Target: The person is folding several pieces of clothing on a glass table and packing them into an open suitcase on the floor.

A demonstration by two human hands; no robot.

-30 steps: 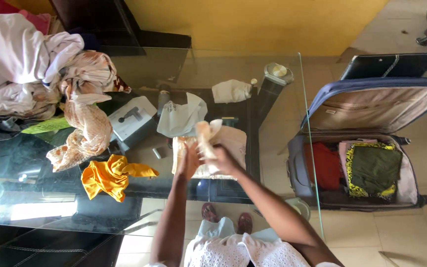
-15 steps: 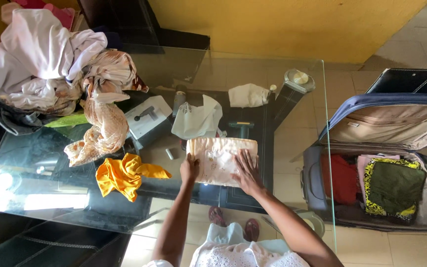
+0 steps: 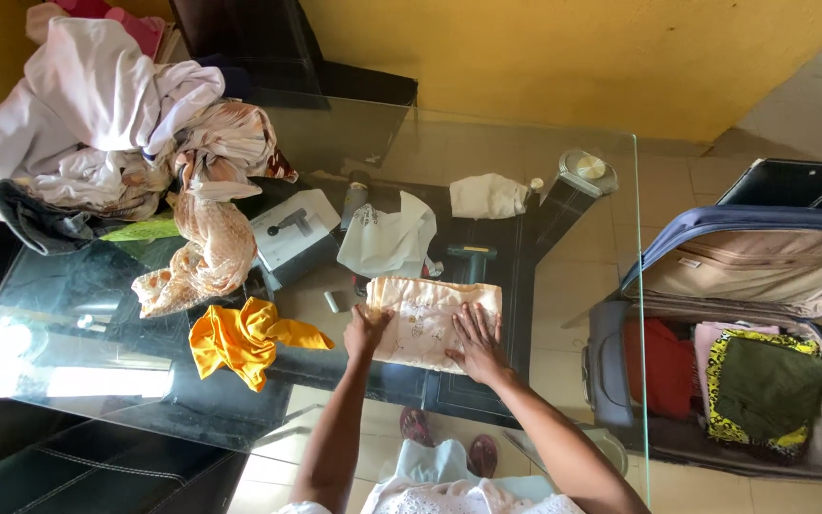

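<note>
Both hands flat on a folded cream cloth (image 3: 427,319) lying on the glass table (image 3: 544,171), near its front edge. Left hand (image 3: 365,330) rests on the cloth's left edge, fingers loosely curled, gripping nothing. Right hand (image 3: 476,343) presses palm-down on the lower right part, fingers spread wide. Just behind the cloth: a white plastic bag (image 3: 390,240) and a small white cloth (image 3: 485,195). Left of it, apart: a crumpled yellow garment (image 3: 240,340), then a peach patterned scarf (image 3: 204,255) hanging off a heap of pale clothes (image 3: 97,114). White box (image 3: 292,231) sits between scarf and bag. Open suitcase (image 3: 744,286) on the floor to the right, with red, pink and green-yellow clothes inside.
</note>
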